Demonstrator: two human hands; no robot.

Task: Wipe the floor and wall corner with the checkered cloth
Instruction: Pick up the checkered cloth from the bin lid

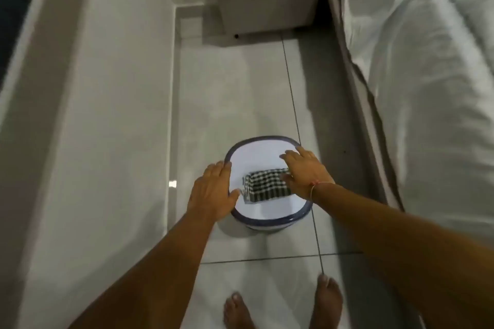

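One round white basin [267, 215] with a dark blue rim stood on the grey tiled floor [235, 104], and inside it lay a single folded checkered cloth [264, 186], black and white, resting against the pale interior. Nothing else showed in the basin (whether it held water could not be told).

Two hands reached down to it. The left hand [213, 192] lay flat over the basin's left rim, fingers spread and loosely extended, thumb just beside the cloth's near-left corner. The right hand [304, 172] was spread over the basin's right side, its fingertips touching the cloth's right end; a thin band circled that wrist. Neither hand pinched anything.

Two bare feet [283, 307] stood on the tiles near the bottom of the view.

The floor ran as a narrow strip between the wall [107, 88] on the left and one bed [427, 88] with white sheets on the right. One bedside cabinet [267, 2] closed the far end, leaving a small corner of floor beside the wall. Open tile lay between basin and cabinet.
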